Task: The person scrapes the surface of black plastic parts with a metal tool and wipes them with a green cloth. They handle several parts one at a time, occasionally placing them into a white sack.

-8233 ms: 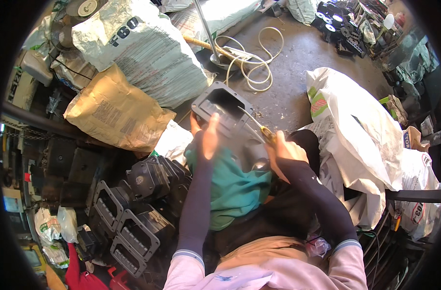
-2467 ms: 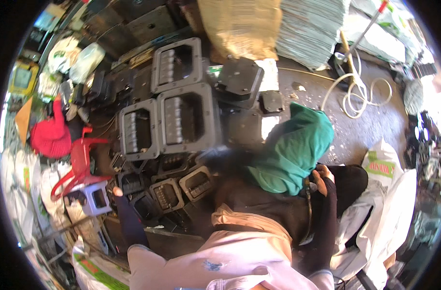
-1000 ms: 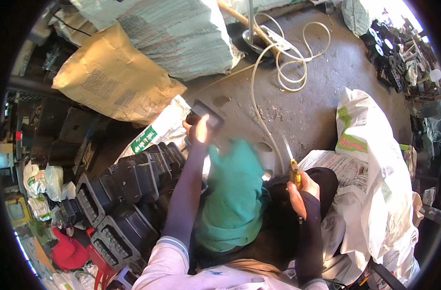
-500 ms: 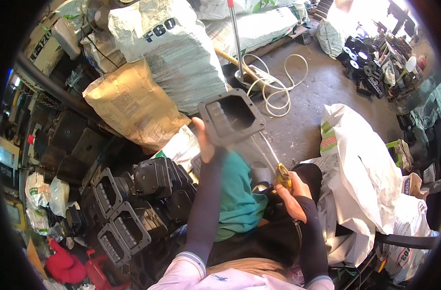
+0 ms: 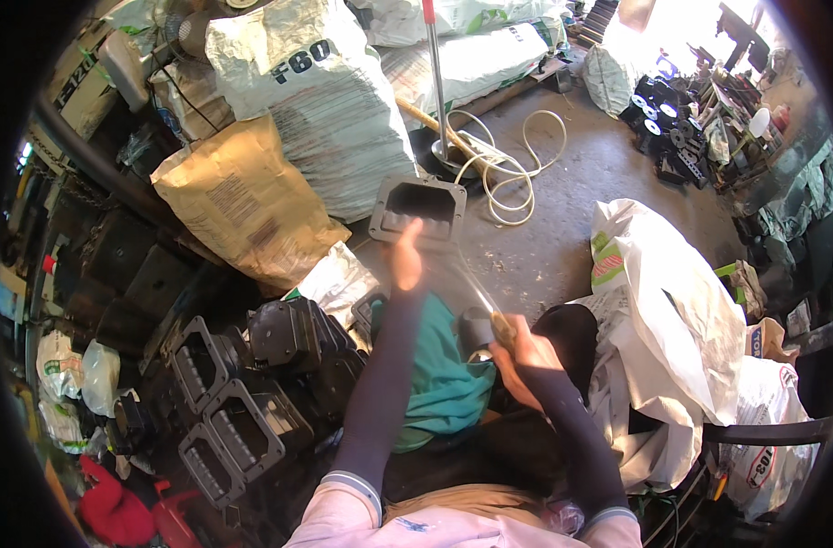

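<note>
left hand [image 5: 407,260]: is grasping the near rim of the grey housing, a digit lying over its inner edge.
grey housing [image 5: 425,201]: is being held out beyond the lap, its open mouth facing up; compared with half a second ago, it is sitting a little farther left and appearing smaller.
right hand [image 5: 523,356]: is clenching the handle of the yellow-handled tool [image 5: 501,327]; since that earlier frame, it is standing farther left, closer to the green cloth [image 5: 439,379].
tool shaft: is blurring toward the housing; whether its tip is touching cannot be told.
cloth: is draping over the lap between the forearms, as before.
black housings [image 5: 275,397]: are lying stacked at the left, matching the earlier arrangement.
edges: the brown paper bag [image 5: 252,201] is bordering the space at the far left, the white sack [image 5: 668,310] at the right, and the stack is flanking the left forearm.
open room: the grey floor [image 5: 558,233] is stretching between the held housing and the white sack; the pale cable [image 5: 491,163] is looping just beyond the housing.
</note>
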Tool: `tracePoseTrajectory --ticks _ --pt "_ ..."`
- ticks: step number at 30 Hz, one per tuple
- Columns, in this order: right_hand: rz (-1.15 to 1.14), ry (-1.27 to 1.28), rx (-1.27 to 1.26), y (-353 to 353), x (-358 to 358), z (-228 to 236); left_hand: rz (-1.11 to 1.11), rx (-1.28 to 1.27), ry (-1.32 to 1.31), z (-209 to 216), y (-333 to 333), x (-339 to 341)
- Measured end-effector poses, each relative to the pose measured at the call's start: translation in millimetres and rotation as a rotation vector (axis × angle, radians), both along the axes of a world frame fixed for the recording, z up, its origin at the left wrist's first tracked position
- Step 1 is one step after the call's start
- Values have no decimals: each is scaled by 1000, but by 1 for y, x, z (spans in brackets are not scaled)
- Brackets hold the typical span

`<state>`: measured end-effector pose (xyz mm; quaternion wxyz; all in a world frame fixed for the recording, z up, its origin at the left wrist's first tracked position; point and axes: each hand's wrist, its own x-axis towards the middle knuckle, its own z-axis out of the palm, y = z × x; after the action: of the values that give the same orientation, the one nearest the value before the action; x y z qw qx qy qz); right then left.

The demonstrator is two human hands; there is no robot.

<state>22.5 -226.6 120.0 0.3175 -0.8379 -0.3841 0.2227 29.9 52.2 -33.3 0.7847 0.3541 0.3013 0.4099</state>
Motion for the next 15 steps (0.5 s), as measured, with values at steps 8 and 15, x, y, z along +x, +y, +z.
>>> tracePoseTrajectory --ticks 8,15 --pt "-101 -234 -158 35 44 -34 -51 -91 -29 -36 7 7" --pt "-104 -126 -308 57 60 -40 15 -27 -63 -49 5 16"
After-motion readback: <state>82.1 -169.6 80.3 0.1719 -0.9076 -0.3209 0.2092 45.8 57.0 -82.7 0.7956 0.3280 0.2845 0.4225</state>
